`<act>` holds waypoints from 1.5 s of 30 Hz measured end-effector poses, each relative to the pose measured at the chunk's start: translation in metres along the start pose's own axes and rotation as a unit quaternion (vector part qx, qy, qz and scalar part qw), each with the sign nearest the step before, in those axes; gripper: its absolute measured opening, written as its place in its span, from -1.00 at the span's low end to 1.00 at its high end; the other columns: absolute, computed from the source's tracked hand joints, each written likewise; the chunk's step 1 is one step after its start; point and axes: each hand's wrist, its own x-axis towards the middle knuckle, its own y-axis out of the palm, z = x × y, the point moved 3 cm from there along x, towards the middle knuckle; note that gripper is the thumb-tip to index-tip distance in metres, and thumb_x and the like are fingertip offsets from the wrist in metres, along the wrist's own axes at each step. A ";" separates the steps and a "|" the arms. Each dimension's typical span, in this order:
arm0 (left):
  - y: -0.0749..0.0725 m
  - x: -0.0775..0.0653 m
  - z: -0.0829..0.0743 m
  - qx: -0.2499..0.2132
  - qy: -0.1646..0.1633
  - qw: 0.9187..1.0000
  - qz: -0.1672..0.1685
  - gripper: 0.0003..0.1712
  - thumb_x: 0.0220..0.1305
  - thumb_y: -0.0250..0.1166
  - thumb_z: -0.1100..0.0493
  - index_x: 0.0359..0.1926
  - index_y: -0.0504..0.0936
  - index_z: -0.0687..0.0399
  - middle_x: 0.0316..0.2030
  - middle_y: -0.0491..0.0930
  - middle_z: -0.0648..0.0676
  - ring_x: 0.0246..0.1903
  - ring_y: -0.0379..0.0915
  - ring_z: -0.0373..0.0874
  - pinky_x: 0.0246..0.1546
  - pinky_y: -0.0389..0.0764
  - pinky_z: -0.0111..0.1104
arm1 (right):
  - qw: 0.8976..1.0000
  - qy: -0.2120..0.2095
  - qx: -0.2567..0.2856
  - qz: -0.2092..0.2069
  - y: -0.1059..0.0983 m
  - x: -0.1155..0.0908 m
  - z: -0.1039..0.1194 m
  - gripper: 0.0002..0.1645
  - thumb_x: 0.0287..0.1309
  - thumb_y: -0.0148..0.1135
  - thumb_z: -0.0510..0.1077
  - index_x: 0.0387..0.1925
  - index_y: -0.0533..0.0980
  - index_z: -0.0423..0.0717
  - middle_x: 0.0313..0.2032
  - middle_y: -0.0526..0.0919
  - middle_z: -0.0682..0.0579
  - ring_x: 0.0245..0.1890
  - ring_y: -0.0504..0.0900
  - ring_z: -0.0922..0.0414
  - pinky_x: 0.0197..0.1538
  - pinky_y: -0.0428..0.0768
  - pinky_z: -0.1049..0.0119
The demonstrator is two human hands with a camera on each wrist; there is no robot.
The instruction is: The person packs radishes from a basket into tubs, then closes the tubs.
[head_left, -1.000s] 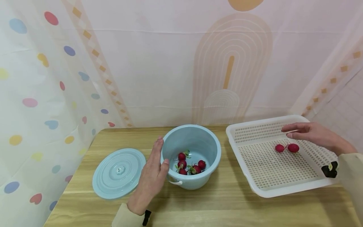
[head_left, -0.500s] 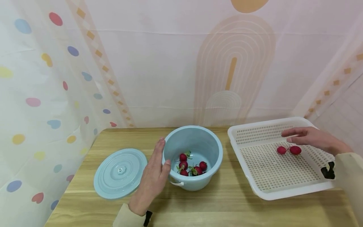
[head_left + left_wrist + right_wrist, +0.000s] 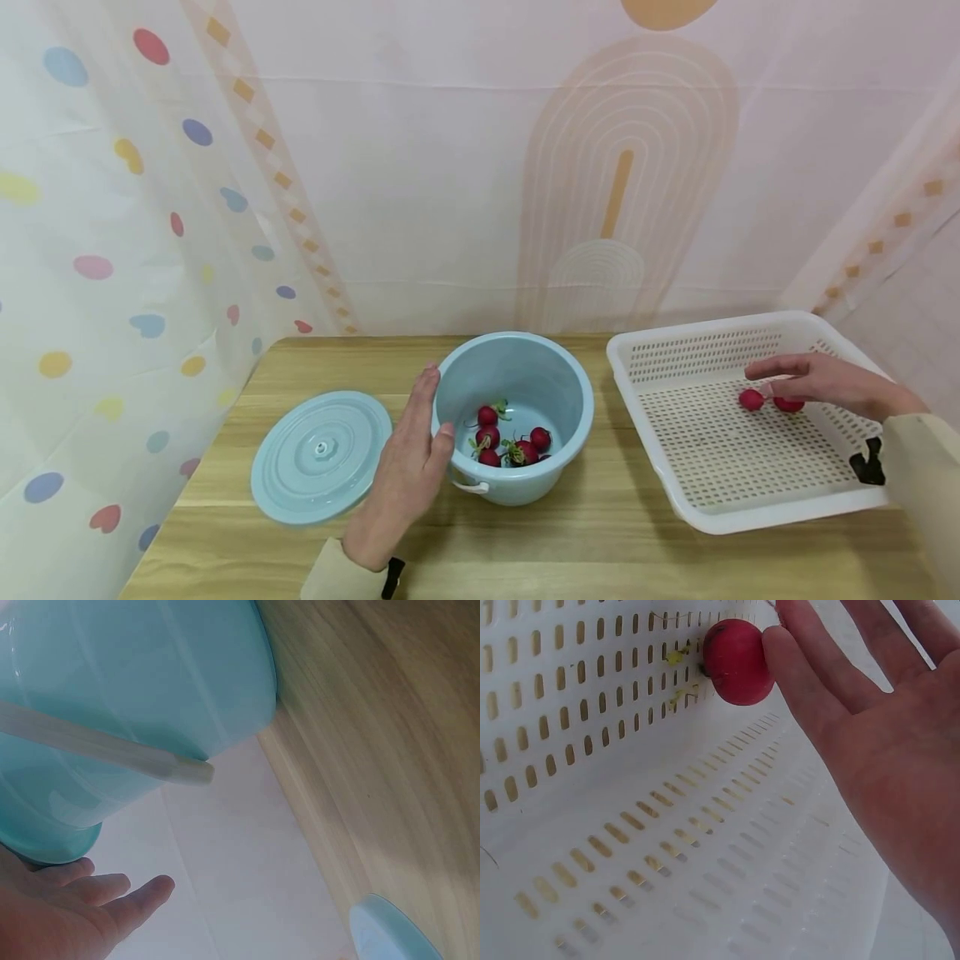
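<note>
My left hand (image 3: 408, 462) lies along the left rim of a light blue bucket (image 3: 566, 454), fingers straight. Several red radishes (image 3: 487, 437) with bits of green stem sit at the bucket's bottom. To the right, my right hand (image 3: 832, 383) reaches into a white perforated basket (image 3: 675, 500), its fingers spread and loosely bent over two radishes. The left radish (image 3: 751, 400) shows fully; the right radish (image 3: 789, 405) is partly covered by the hand. In the right wrist view the thumb is close against a radish (image 3: 739, 664), and the other fingers stand apart from it.
A round light blue lid (image 3: 322, 458) lies flat on the wooden table (image 3: 570, 550), left of the bucket. The bucket's white handle (image 3: 112, 746) hangs down its side. Behind the table hangs a patterned curtain (image 3: 435, 183).
My right hand has come down closer to the two radishes in the basket, now covering part of the right one. The left hand stays at the bucket. The head view has shifted slightly.
</note>
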 end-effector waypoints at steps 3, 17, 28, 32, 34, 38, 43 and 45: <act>0.000 0.000 0.000 -0.001 0.003 1.000 -0.003 -0.26 0.59 0.00 0.00 0.61 0.09 0.24 0.59 0.13 0.19 0.55 0.07 0.13 0.44 0.26 0.12 | 1.000 -0.004 -0.007 0.004 0.001 0.000 -0.002 -0.40 0.51 0.09 -0.12 0.39 0.35 -0.43 0.29 0.52 -0.29 -0.05 0.69 0.22 -0.06 0.63 0.31; 0.001 0.001 -0.002 0.002 0.008 1.000 -0.002 -0.26 0.58 0.00 0.03 0.60 0.09 0.27 0.57 0.14 0.24 0.55 0.07 0.14 0.44 0.26 0.11 | 0.999 -0.035 0.009 0.032 0.010 0.006 -0.003 -0.50 0.42 0.21 -0.17 0.28 0.50 -0.36 0.18 0.59 -0.12 -0.04 0.57 0.39 -0.07 0.64 0.37; 0.001 -0.001 -0.001 0.003 0.004 1.000 -0.004 -0.26 0.59 -0.01 0.01 0.61 0.07 0.24 0.59 0.12 0.20 0.55 0.05 0.13 0.44 0.25 0.11 | 0.988 -0.070 -0.140 0.010 0.018 0.020 0.008 -0.55 0.30 0.36 -0.16 0.15 0.61 -0.31 0.09 0.68 -0.23 0.09 0.55 0.18 0.00 0.56 0.27; 0.002 -0.001 -0.001 0.003 0.009 1.000 -0.007 -0.27 0.58 -0.01 0.03 0.61 0.08 0.25 0.58 0.13 0.21 0.55 0.06 0.13 0.44 0.26 0.11 | 0.986 -0.076 -0.150 0.018 0.022 0.026 0.010 -0.59 0.24 0.39 -0.21 0.08 0.65 -0.33 0.01 0.71 -0.16 0.00 0.56 0.18 -0.06 0.55 0.37; 0.002 -0.001 -0.001 0.004 0.010 1.000 -0.008 -0.27 0.58 -0.01 0.03 0.61 0.08 0.24 0.58 0.13 0.21 0.55 0.06 0.12 0.44 0.26 0.10 | 0.987 -0.070 -0.140 0.026 0.023 0.028 0.009 -0.61 0.24 0.39 -0.22 0.06 0.65 -0.33 -0.01 0.71 -0.14 -0.05 0.54 0.22 -0.09 0.53 0.41; 0.002 -0.002 -0.001 0.005 0.011 1.000 -0.012 -0.27 0.59 -0.01 0.01 0.61 0.08 0.24 0.57 0.14 0.23 0.55 0.07 0.13 0.43 0.28 0.11 | 0.990 -0.061 -0.119 0.036 0.024 0.030 0.008 -0.62 0.25 0.38 -0.22 0.06 0.64 -0.33 -0.03 0.71 -0.11 -0.08 0.54 0.26 -0.10 0.52 0.43; 0.002 -0.001 -0.001 0.006 0.013 1.000 -0.013 -0.26 0.57 0.01 0.04 0.61 0.09 0.24 0.58 0.14 0.22 0.55 0.07 0.13 0.43 0.28 0.10 | 0.991 -0.071 -0.110 0.035 0.024 0.030 0.007 -0.63 0.26 0.38 -0.23 0.05 0.64 -0.34 -0.04 0.72 -0.10 -0.09 0.54 0.30 -0.11 0.54 0.43; 0.003 -0.001 -0.001 0.006 0.013 1.000 -0.012 -0.26 0.57 0.01 0.04 0.61 0.09 0.25 0.58 0.13 0.21 0.55 0.07 0.13 0.43 0.27 0.10 | 0.992 -0.074 -0.102 0.030 0.023 0.029 0.006 -0.63 0.28 0.37 -0.23 0.06 0.64 -0.35 -0.05 0.72 -0.08 -0.14 0.54 0.33 -0.16 0.55 0.42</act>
